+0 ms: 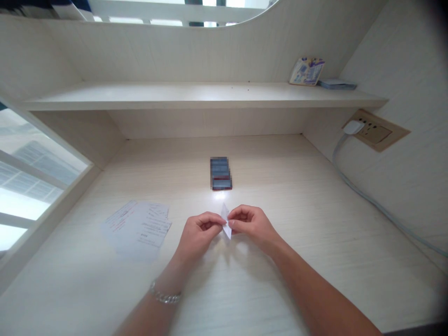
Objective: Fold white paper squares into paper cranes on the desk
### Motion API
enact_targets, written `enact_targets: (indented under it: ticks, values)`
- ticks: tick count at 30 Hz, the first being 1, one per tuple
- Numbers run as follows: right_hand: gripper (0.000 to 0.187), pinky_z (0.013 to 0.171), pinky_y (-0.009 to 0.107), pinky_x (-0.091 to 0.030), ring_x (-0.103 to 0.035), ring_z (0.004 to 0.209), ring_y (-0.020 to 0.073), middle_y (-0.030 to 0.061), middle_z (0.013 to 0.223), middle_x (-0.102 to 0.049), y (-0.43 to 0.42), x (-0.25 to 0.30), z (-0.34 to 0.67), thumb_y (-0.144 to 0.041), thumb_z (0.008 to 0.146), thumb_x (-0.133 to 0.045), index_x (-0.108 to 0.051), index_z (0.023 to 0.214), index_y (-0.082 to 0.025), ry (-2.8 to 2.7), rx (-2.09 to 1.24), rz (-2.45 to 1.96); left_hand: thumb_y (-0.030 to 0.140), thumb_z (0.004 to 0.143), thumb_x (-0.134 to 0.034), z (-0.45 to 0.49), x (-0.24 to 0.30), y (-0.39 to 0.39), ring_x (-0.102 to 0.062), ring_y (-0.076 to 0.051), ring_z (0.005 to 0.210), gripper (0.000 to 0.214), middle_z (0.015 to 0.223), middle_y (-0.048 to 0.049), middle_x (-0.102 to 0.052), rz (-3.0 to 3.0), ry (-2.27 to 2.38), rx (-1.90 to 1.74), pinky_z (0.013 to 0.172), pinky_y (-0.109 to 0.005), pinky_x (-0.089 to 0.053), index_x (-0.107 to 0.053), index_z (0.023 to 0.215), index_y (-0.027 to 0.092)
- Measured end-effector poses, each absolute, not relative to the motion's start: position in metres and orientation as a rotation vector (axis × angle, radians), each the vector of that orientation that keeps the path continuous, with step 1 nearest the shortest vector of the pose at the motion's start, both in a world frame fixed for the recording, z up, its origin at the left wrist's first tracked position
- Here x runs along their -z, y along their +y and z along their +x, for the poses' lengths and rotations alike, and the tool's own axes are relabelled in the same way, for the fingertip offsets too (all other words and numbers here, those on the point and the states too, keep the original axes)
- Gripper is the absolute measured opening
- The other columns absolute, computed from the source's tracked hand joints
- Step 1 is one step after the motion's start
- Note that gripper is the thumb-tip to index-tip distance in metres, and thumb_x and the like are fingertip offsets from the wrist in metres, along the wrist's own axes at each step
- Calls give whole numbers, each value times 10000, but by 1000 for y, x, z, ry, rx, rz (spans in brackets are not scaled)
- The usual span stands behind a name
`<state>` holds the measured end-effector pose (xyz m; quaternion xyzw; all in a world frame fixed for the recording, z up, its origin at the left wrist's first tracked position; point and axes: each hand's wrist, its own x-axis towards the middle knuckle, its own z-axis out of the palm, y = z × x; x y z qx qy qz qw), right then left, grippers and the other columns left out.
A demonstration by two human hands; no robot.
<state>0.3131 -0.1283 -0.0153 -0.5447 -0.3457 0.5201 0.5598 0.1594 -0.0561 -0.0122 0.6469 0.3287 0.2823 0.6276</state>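
Observation:
A small piece of folded white paper (227,229), narrow and pointed at its top and bottom, is held upright above the desk. My left hand (200,235) pinches it from the left between thumb and forefinger. From the right, my right hand (255,227) pinches it in the same way, with the fingertips of both hands almost meeting at its middle. The fingertips cover the middle of the paper, so its creases there are hidden. Just beyond the hands lies a phone (220,172) whose screen is blurred out.
Sheets of paper with writing (140,228) lie on the desk to the left. A shelf (196,95) spans the back, bearing a soft packet (307,71) and a flat bluish stack (337,84). At right, a cable (367,198) runs down from a wall socket (380,131).

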Motion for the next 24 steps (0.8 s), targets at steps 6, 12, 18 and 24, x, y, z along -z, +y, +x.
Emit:
enact_targets:
  ticks: [6,12,18,24]
  values:
    - [142,636,297,-507,-618,662,154,23,724,-646,-129,22,314,-213,683,-671,-611,800,-158,-927,-1125,-1341,231,699,-671,159,13,-55,-627,-166,751,140,811,-66,-697,1432,845,-595,692,-254,-485,-692,809,147]
    - [120,616,294,-500,-612,638,151,23,713,-641,-130,23,314,-201,699,-648,-592,798,-162,-946,-1118,-1371,269,679,-696,161,15,-55,-635,-175,748,193,824,-83,-700,1436,900,-573,689,-271,-496,-683,816,133]
    - [133,597,290,-495,-610,609,148,15,684,-632,-128,24,315,-195,679,-666,-586,779,-159,-917,-1151,-1351,275,683,-694,160,18,-56,-633,-169,745,202,824,-83,-697,1433,890,-573,690,-275,-495,-678,829,137]
    - [172,585,289,-488,-605,595,148,13,648,-629,-127,24,316,-204,643,-699,-577,753,-153,-877,-1197,-1351,244,676,-696,160,19,-55,-623,-151,712,168,783,-66,-688,1409,885,-561,672,-261,-488,-670,802,136]
